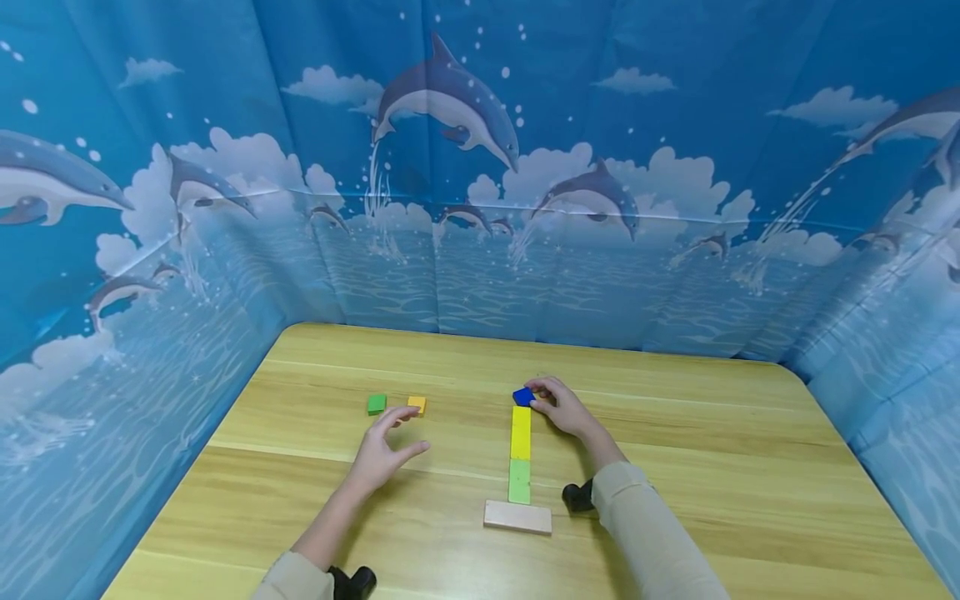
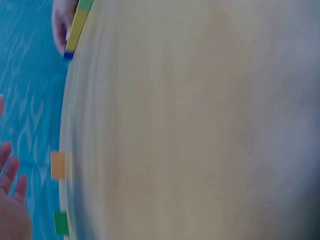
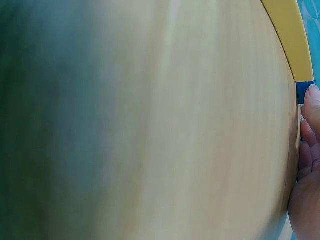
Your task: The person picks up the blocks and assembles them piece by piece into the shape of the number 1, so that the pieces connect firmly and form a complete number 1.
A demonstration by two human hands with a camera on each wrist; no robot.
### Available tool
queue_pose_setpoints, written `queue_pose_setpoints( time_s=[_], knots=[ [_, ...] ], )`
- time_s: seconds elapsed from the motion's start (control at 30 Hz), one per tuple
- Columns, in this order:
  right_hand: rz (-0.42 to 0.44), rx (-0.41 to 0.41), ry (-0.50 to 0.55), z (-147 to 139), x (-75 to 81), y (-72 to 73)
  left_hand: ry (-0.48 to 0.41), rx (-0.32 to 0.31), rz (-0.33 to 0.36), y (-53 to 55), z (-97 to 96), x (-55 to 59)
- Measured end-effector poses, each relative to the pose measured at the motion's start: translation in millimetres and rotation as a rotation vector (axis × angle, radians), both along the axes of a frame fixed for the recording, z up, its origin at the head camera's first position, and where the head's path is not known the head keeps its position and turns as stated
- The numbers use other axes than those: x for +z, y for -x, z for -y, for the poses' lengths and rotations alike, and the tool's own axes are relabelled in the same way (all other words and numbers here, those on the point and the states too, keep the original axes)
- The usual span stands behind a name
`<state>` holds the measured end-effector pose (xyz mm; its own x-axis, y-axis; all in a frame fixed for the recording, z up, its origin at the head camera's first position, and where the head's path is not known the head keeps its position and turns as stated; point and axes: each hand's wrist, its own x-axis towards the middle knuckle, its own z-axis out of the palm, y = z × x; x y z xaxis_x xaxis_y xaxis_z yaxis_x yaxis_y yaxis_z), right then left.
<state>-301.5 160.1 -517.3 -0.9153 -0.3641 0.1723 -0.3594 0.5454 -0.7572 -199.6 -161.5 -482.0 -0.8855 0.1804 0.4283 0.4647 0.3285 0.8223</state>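
A blue block (image 1: 523,397) lies at the far end of a row of blocks, and my right hand (image 1: 564,409) pinches it between thumb and fingers. Nearer to me in the row come a yellow block (image 1: 521,433) and a light green block (image 1: 519,482). Across the row's near end lies a plain wooden block (image 1: 517,517). My left hand (image 1: 381,452) is held over the table with thumb and fingers spread, holding nothing. Just beyond its fingertips lies a small orange block (image 1: 417,406), with a green block (image 1: 377,405) to its left.
The wooden table (image 1: 712,433) has rounded far corners. A blue curtain (image 1: 480,275) printed with dolphins hangs behind it and along both sides. Each wrist carries a black camera (image 1: 577,497).
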Motion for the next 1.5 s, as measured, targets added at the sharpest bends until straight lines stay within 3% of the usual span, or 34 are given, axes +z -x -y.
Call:
queue_pose_setpoints(
  time_s=[0.27, 0.57, 1.07, 1.5],
  knots=[
    [0.005, 0.001, -0.001, 1, 0.9, 0.5, 0.007, 0.121, 0.018, 29.2, 32.5, -27.4],
    [-0.001, 0.011, 0.001, 1, 2.4, 0.7, 0.038, 0.202, 0.015, 42.1, 53.1, -32.7],
    [0.027, 0.001, 0.003, 2, 4.8, 1.0, 0.132, 0.238, 0.095, 57.2, 67.8, -41.0],
    [0.039, -0.008, 0.002, 2, 5.3, 4.3, 0.221, 0.209, 0.108, 69.6, 80.1, -43.4]
  ],
)
